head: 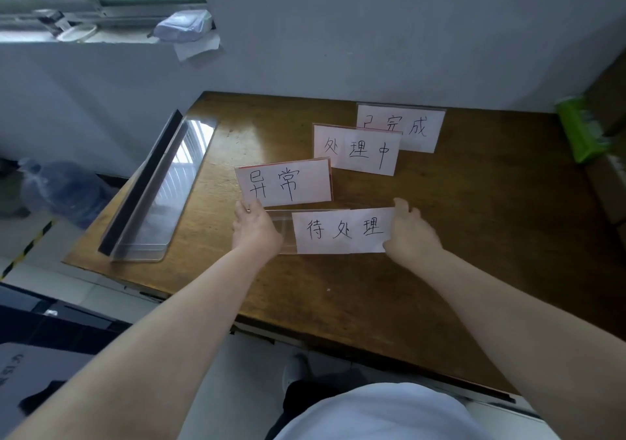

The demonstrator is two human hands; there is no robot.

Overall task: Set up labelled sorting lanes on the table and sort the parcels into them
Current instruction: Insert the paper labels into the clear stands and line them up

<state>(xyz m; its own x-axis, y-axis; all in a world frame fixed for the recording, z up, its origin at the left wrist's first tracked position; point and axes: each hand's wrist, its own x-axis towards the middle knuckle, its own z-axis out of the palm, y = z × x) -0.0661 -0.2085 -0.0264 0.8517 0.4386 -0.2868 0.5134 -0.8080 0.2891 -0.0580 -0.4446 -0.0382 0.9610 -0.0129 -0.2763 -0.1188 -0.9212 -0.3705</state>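
Note:
Three clear sign holders with handwritten paper labels stand on the brown wooden table (474,223): 已完成 (403,127) at the back, 处理中 (357,150) before it, 异常 (284,183) nearer and to the left. A fourth clear holder (283,231) sits nearest me. A paper label reading 待处理 (342,230) lies partly inside it, its right part sticking out. My left hand (255,228) grips the holder's left end. My right hand (411,233) pinches the label's right edge.
Several long clear acrylic strips with a black strip (159,189) lie stacked at the table's left edge. A green packet (584,131) sits at the far right beside cardboard boxes. A water bottle (61,192) stands on the floor at left. The wall is behind the table.

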